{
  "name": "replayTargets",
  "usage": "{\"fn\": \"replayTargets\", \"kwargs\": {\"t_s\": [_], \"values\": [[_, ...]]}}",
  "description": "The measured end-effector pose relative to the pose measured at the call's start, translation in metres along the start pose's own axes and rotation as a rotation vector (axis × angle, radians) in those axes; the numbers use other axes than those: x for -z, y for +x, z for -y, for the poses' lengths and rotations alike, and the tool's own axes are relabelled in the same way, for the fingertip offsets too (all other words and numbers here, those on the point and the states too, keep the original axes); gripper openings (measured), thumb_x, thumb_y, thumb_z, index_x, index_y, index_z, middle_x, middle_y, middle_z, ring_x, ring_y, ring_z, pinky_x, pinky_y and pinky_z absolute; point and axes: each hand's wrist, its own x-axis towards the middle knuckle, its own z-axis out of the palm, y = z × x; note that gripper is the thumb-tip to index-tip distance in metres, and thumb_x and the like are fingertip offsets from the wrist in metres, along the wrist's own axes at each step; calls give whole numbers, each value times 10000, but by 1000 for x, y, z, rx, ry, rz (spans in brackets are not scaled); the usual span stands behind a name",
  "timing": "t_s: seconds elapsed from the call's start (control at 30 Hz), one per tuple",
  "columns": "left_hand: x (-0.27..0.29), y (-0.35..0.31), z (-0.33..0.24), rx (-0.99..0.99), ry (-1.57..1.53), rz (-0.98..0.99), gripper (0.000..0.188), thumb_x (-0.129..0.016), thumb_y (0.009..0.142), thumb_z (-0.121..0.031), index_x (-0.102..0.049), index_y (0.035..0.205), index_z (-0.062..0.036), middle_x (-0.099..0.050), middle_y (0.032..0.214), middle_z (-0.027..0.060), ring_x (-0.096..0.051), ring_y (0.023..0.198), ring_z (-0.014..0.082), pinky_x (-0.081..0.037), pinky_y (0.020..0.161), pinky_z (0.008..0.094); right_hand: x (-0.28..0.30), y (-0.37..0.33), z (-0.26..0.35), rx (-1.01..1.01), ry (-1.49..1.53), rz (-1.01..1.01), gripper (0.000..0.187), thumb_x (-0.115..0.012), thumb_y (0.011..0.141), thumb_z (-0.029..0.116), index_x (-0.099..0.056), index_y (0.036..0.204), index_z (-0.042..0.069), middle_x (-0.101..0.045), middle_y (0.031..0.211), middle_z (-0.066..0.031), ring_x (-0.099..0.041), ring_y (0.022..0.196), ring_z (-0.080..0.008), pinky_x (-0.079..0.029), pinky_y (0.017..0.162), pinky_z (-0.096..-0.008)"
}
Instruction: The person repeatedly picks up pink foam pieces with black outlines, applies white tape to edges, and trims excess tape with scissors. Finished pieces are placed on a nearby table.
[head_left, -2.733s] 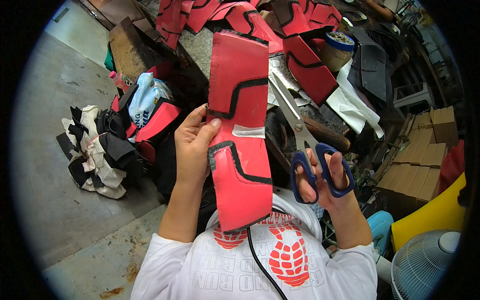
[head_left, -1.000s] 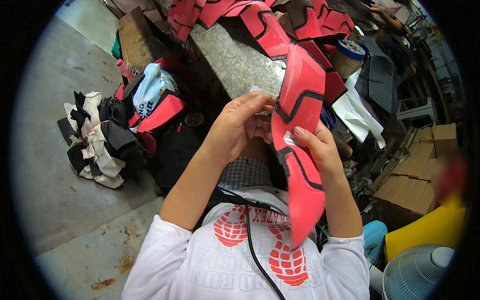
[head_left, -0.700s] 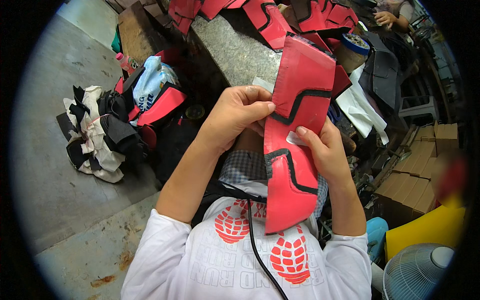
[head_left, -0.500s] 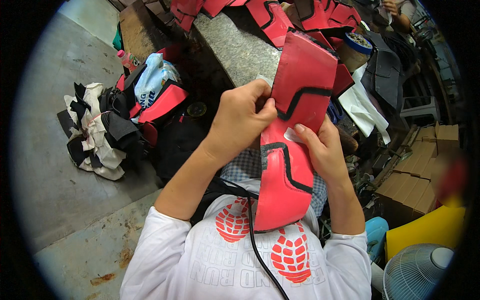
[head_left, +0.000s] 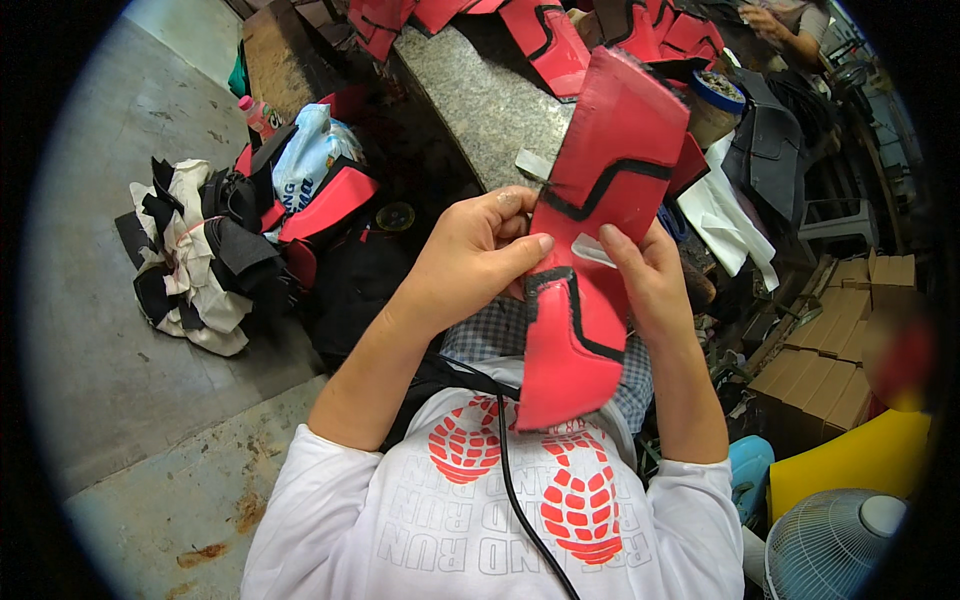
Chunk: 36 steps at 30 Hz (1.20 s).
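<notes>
A long red panel with two black stepped bands (head_left: 570, 370) is held tilted in front of my chest, its far end raised over the stone slab. My left hand (head_left: 475, 250) grips its left edge at the narrower middle, thumb on the red face and fingers curled at the edge. My right hand (head_left: 655, 280) is closed on the opposite edge, with the thumb on the face and most fingers hidden behind. By the right thumb is a small white strip (head_left: 592, 250) on the panel. Another pale strip (head_left: 533, 164) is just beyond my left hand, by the panel's edge.
Similar red pieces (head_left: 545, 45) are heaped at the far end of the stone slab (head_left: 450, 90). Cloth scraps (head_left: 200, 260) lie at left. On the right are a blue-rimmed jar (head_left: 715, 95), cardboard pieces (head_left: 830, 350) and a fan (head_left: 835, 545). A co-worker's hand (head_left: 765, 22) shows at far right.
The panel has risen and shifted slightly right. My left hand has slid lower along its edge, with the thumb now laid across the face. More of the white strip shows by the right thumb.
</notes>
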Motion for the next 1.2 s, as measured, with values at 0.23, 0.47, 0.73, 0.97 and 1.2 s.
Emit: {"fn": "replayTargets", "kwargs": {"t_s": [0.23, 0.47, 0.73, 0.97, 1.2], "values": [[-9, 0, -2, -188, 56, -163, 210, -630, 924, -67, -639, 1117, 14, -689, 863, 9, -582, 660, 18, -468, 545, 183, 16, 3, 9, -246, 423, 165, 846, -446, 872, 750, -448, 1368, 65, -602, 1283, -107, -598, 1159, -209, -515, 938, -395], [-31, 32, 4, -369, -118, -144, 164, -647, 944, -87, -617, 1084, -7, -657, 943, -5, -570, 812, 24, -449, 719, 173, -1, -32, 5, -197, 622, 401, 1003, -657, 783, 608, -285, 1470, -21, -502, 1355, -277, -606, 1158, -367, -535, 940, -452], [-42, 51, 14, -214, 60, 8, 376, -636, 950, -125, -553, 1284, 28, -628, 1210, 106, -611, 1046, 149, -505, 891, 288, 100, 32, 92, 562, -127, -309, 619, -628, 882, 217, -419, 1455, 113, -642, 1079, -109, -634, 750, -146, -504, 643, -272], [-34, 51, 19, -378, 519, -97, 229, -643, 900, -63, -660, 1120, -1, -668, 1093, 93, -615, 965, 153, -510, 805, 276, 222, 125, 92, 489, -1418, -1088, 780, -736, 764, 586, -466, 1441, 309, -518, 1345, -176, -564, 1152, -343, -479, 926, -411], [-26, 80, 13, -581, 830, -153, 234, -669, 846, -56, -680, 1079, -42, -661, 1054, 110, -602, 996, 245, -519, 812, 334, 269, 136, 61, 101, -1590, -850, 846, -644, 752, 712, -383, 1484, 378, -411, 1500, -181, -400, 1359, -408, -371, 1057, -567]]}}
